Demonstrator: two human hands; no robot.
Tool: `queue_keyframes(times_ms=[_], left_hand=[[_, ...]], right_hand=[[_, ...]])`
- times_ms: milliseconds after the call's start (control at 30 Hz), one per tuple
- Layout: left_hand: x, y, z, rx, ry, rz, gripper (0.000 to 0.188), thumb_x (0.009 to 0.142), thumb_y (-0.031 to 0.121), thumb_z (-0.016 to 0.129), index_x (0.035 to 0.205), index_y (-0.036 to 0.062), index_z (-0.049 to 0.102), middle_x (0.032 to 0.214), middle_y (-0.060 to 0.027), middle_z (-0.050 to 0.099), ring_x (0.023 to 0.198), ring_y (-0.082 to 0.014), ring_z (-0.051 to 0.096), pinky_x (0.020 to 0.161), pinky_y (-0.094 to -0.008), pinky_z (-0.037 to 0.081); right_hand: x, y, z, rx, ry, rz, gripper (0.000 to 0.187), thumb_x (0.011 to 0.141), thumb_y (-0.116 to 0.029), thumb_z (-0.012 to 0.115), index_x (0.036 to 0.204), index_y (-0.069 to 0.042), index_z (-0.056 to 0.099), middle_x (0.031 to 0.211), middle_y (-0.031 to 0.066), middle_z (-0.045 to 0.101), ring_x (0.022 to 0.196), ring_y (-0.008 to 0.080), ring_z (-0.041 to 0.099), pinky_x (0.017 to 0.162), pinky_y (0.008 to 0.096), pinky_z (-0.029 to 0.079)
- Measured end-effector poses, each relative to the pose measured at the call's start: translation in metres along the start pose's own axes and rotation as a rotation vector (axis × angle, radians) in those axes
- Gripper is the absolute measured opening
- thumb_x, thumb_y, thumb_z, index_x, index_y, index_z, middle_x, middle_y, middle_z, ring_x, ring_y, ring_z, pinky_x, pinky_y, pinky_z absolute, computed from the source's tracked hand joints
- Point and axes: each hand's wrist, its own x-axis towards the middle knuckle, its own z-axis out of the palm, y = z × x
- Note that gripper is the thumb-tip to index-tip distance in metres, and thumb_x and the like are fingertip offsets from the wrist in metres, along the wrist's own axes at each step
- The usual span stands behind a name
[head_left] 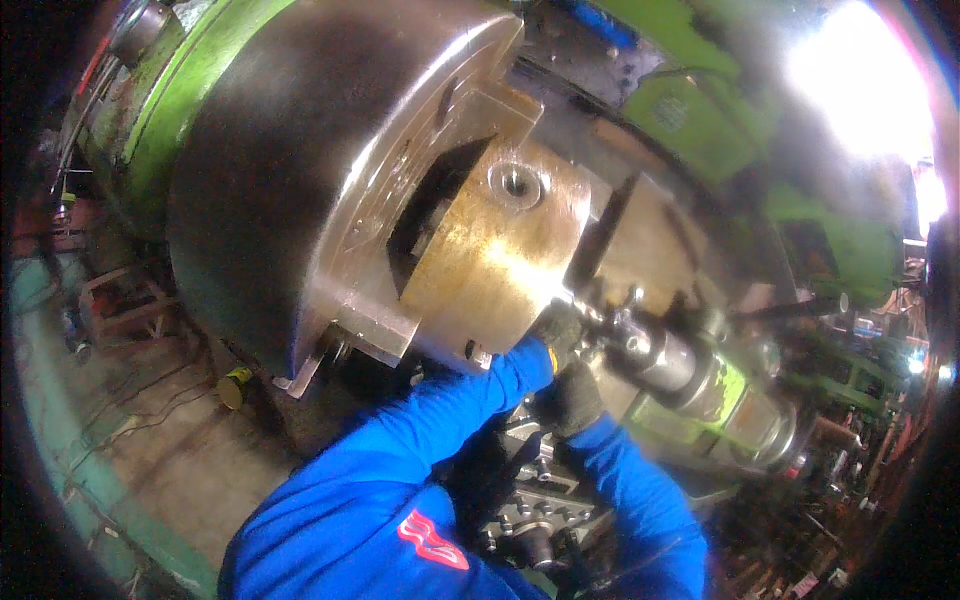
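Large and round, a metal lathe chuck [270, 180] fills the upper left, its jaws [370, 330] around a brass-coloured cylindrical workpiece [480, 260]. A round threaded-looking hole [518, 184] shows in the workpiece's side. My left hand [560, 332], in a dark glove, is at the workpiece's right end, beside a shiny metal fitting [625, 325]. Just below it, my dark-gloved right hand [570, 400] is curled, close under the fitting. Both hands look closed, but their fingertips are hidden, and what they grip cannot be made out.
A tailstock [720, 390], metal and green, lies right of my hands. Below them is a tool post with several bolts [535, 510]. Green machine housing [690, 110] rises behind. Concrete floor [190, 450] with cables and a yellow can [235, 387] is at the left.
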Motion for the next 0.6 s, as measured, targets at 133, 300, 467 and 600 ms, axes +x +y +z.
queue_keyframes(times_ms=[133,300,467,600], left_hand=[[-0.003,0.003,0.001,0.006,0.011,0.003,0.021,0.098,0.018,0.058,0.11,0.0052,0.069,0.112,-0.0171,0.069,0.105,-0.0307,0.066,0.09,-0.0422,0.052],[-0.007,0.001,0.002,0.014,0.017,0.002,0.021,0.098,0.018,0.058,0.11,0.0052,0.069,0.112,-0.0171,0.069,0.105,-0.0307,0.066,0.09,-0.0422,0.052],[-0.001,0.001,-0.001,0.052,0.055,-0.004,0.021,0.098,0.018,0.058,0.11,0.0052,0.07,0.112,-0.0171,0.069,0.105,-0.0307,0.066,0.09,-0.0422,0.052],[0.006,0.0,0.002,0.108,0.079,-0.012,0.021,0.098,0.018,0.058,0.11,0.0052,0.07,0.112,-0.0171,0.069,0.106,-0.0308,0.066,0.09,-0.0421,0.052]], right_hand=[[-0.01,0.02,0.014,-0.088,-0.171,0.191,0.051,0.074,-0.006,0.074,0.124,-0.002,0.065,0.123,0.0156,0.07,0.106,0.0242,0.068,0.097,0.0374,0.054],[-0.015,0.04,0.048,0.555,0.005,0.286,0.042,0.083,-0.016,0.071,0.123,-0.004,0.065,0.113,0.0122,0.073,0.1,0.0257,0.07,0.095,0.0384,0.054],[-0.007,0.042,0.032,0.073,0.092,0.014,0.017,0.075,-0.021,0.07,0.082,-0.006,0.067,0.08,0.0165,0.071,0.083,0.0378,0.067,0.078,0.0478,0.052],[-0.017,0.098,0.069,0.63,0.29,0.314,0.015,0.069,-0.018,0.07,0.071,-0.004,0.065,0.072,0.0185,0.067,0.076,0.0397,0.064,0.069,0.0478,0.051]])
